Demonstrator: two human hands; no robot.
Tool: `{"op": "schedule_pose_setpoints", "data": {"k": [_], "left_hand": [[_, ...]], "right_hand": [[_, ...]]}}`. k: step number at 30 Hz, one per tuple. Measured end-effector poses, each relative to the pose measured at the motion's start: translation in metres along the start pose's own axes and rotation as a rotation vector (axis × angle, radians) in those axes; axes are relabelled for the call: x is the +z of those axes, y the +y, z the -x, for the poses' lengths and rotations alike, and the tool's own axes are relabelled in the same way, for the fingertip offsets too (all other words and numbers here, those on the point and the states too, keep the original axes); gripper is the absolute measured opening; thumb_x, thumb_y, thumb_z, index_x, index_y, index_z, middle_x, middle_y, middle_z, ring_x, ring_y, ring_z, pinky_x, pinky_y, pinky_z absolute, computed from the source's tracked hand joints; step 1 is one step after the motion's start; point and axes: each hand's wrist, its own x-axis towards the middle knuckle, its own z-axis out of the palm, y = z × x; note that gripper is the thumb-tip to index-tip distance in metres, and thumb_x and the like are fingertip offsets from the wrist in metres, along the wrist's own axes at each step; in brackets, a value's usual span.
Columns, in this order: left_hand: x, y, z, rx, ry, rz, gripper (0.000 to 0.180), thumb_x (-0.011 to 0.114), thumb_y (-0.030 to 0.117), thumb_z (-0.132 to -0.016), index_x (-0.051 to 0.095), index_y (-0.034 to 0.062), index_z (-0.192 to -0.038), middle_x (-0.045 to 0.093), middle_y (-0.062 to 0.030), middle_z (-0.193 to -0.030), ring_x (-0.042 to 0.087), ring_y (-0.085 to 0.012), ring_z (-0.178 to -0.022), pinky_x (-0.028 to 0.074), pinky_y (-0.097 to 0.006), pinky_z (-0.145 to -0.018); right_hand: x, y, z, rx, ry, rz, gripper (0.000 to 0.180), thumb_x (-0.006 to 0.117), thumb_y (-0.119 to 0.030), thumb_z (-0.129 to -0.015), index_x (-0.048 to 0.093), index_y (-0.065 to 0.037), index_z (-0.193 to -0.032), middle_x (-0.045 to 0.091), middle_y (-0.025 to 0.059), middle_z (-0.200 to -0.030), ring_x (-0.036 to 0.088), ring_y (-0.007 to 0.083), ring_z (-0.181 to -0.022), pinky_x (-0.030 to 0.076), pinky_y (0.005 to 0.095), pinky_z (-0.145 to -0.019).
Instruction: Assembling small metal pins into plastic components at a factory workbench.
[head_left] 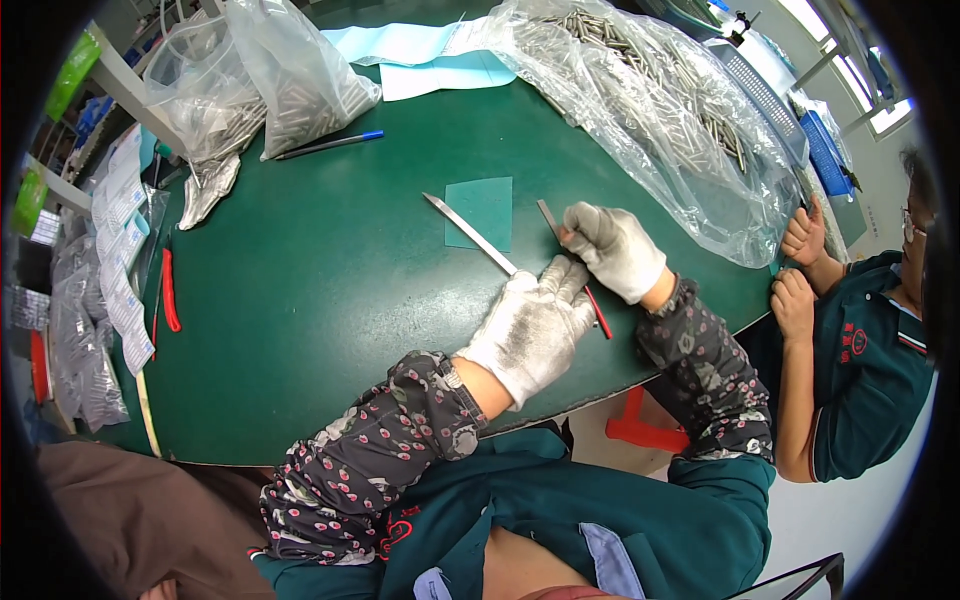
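A dark green counter [330,300] with a rounded near edge fills most of the head view. On its far right lies a large clear plastic bag [660,120] heaped with short metal pins; two smaller clear bags [270,80] of the same pins sit at the far left, with a blue pen [330,144] just in front of them. Pale blue paper sheets [420,55] lie between the bags at the back. A small green square pad [480,212] rests near the middle of the counter, just beyond the hands.

The left hand [535,325], in a soiled white glove, lies palm down on the counter with its fingers curled over the near end of a long flat metal strip [468,232], which runs away from it up and to the left, crossing the corner of the pad. The right hand [615,250], also gloved, is closed on a shorter grey metal strip [549,220], pinching its near end so that the rest sticks out toward the pad. The two hands touch at the fingertips. A thin red rod [598,312] pokes out below them.

How much of either strip sits inside the gloves is hidden. The pins in the bags blur behind the creased plastic. Red-handled pliers [168,290] lie well to the left. At the right rim a second person's bare hands [800,270] rest at the counter edge, the body cut off by the frame.
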Motion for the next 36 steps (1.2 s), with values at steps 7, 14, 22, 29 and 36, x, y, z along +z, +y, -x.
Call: {"op": "schedule_pose_setpoints", "data": {"k": [7,14,22,29,36], "left_hand": [[0.001,0.002,0.005,0.006,0.03,0.009,0.017,0.05,0.015,-0.07,0.055,0.008,-0.084,0.051,-0.0115,-0.113,0.045,-0.0208,-0.109,0.037,-0.035,-0.074],[0.008,0.006,0.004,0.014,0.025,0.022,0.017,0.05,0.014,-0.069,0.055,0.0076,-0.083,0.05,-0.0113,-0.113,0.045,-0.0208,-0.109,0.037,-0.036,-0.073],[0.001,-0.008,-0.01,0.044,0.078,-0.039,0.017,0.051,0.015,-0.068,0.055,0.0071,-0.083,0.053,-0.0103,-0.108,0.048,-0.0217,-0.105,0.038,-0.035,-0.071],[0.035,-0.004,-0.004,-0.003,0.141,0.012,0.027,0.048,0.014,-0.067,0.051,0.0057,-0.092,0.053,-0.0093,-0.094,0.05,-0.0222,-0.093,0.041,-0.031,-0.073],[0.006,0.01,-0.002,0.009,-0.24,-0.101,0.039,0.037,0.025,-0.076,0.046,0.0077,-0.11,0.029,-0.0082,-0.133,0.037,-0.0195,-0.111,0.03,-0.032,-0.088]], "right_hand": [[0.002,0.004,0.008,-0.064,-0.005,-0.084,0.013,0.052,-0.014,-0.079,0.045,-0.004,-0.075,0.05,0.0114,-0.063,0.05,0.0278,-0.058,0.04,0.0322,-0.053],[0.005,0.005,0.014,-0.019,0.012,-0.078,0.012,0.052,-0.017,-0.079,0.049,-0.006,-0.079,0.055,0.0112,-0.067,0.054,0.0299,-0.062,0.042,0.0353,-0.055],[-0.004,0.008,-0.004,-0.057,0.084,-0.096,0.012,0.051,-0.018,-0.079,0.049,-0.006,-0.079,0.054,0.0119,-0.066,0.054,0.03,-0.064,0.041,0.0353,-0.055],[0.017,0.025,0.009,0.079,0.34,-0.385,0.016,0.054,-0.015,-0.079,0.05,0.0,-0.079,0.048,0.0052,-0.071,0.047,0.0141,-0.067,0.04,0.027,-0.065],[0.016,0.048,0.024,0.058,0.509,-0.412,0.018,0.048,-0.021,-0.085,0.044,-0.005,-0.079,0.044,0.0012,-0.074,0.042,0.0096,-0.067,0.037,0.0224,-0.063]]}}
